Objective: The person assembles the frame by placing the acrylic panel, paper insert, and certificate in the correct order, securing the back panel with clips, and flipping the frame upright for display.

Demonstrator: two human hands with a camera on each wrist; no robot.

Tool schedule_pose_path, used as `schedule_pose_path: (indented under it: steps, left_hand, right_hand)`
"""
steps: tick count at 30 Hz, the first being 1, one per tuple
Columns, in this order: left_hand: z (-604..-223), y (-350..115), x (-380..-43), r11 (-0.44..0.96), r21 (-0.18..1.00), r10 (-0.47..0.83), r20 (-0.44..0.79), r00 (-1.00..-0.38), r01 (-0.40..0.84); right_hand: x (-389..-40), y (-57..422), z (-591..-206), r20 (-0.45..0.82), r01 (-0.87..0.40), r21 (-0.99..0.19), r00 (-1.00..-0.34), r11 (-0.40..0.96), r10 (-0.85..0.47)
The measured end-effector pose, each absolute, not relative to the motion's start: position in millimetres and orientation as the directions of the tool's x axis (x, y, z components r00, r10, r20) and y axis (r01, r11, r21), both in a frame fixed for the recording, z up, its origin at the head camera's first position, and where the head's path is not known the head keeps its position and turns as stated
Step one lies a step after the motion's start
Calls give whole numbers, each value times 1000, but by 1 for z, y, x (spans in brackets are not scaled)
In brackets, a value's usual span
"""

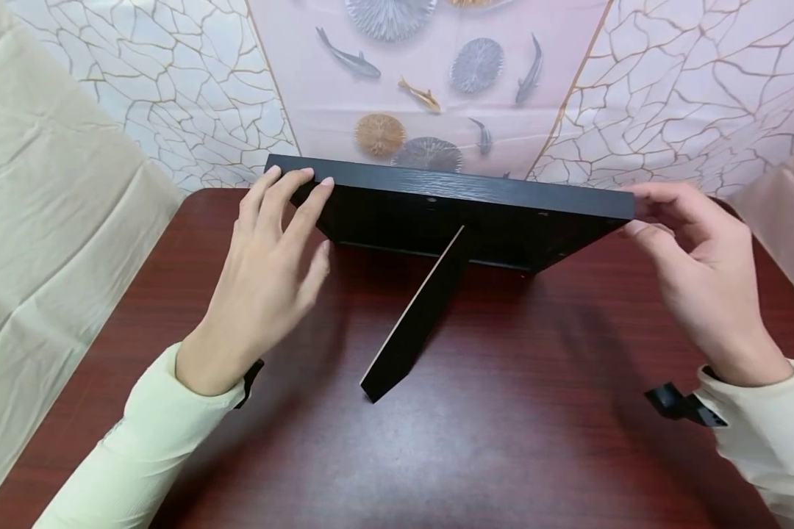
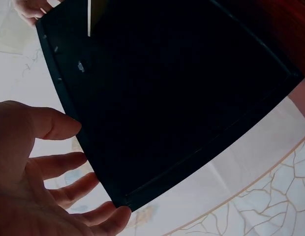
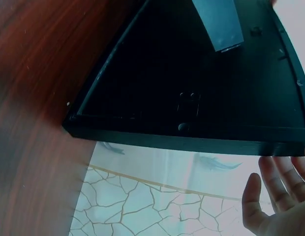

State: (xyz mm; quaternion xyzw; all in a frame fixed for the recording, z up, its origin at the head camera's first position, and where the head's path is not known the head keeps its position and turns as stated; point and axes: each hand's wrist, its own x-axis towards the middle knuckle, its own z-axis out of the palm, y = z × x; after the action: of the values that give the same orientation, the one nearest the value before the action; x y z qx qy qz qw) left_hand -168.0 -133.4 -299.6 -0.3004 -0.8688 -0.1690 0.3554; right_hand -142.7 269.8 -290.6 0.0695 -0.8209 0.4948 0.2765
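Observation:
A black picture frame (image 1: 437,180) stands tilted on the table with its back towards me. Its easel leg (image 1: 417,316) is swung out from the backing and slants down to the tabletop. At the top left corner, my left hand (image 1: 258,286) rests relaxed fingertips on the frame's upper edge, thumb apart from the fingers. My right hand (image 1: 708,272) is at the top right corner, fingertips right at the side edge. In the right wrist view its fingers (image 3: 285,182) look loosely extended along the frame's side. The front of the frame is hidden.
The dark red wooden table (image 1: 476,448) stretches towards me. Behind it hangs a patterned cloth (image 1: 430,88) with fish and a cracked-stone print. Pale draped fabric (image 1: 46,242) borders the left side. A black strap (image 1: 681,404) shows at the right wrist.

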Motion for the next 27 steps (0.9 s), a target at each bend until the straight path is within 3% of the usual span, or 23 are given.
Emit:
schedule_pose_path:
  steps: [5,11,14,21,27]
  left_hand:
    - [-298,-133,-179,724,133,408,708,-576,676]
    - [-293,-128,-189,659,291,401,645,-651,694]
    - [-289,-123,-194,625,378,399,597,-696,683]
    - [-280,-109,-202,560,568,402,450,-797,603]
    - [-275,-98,-206,491,644,427,409,-807,586]
  right_hand:
    - [-129,269,-294,540,-439,-775,-833,454,117]
    - [-116,263,-299,602,-595,-789,-798,151,4]
    - [-111,255,-299,657,-660,-747,-751,74,-63]
    - [-101,237,-298,737,-782,-606,-621,148,-265]
    - [-100,220,-302,759,-850,-514,-513,115,-402]
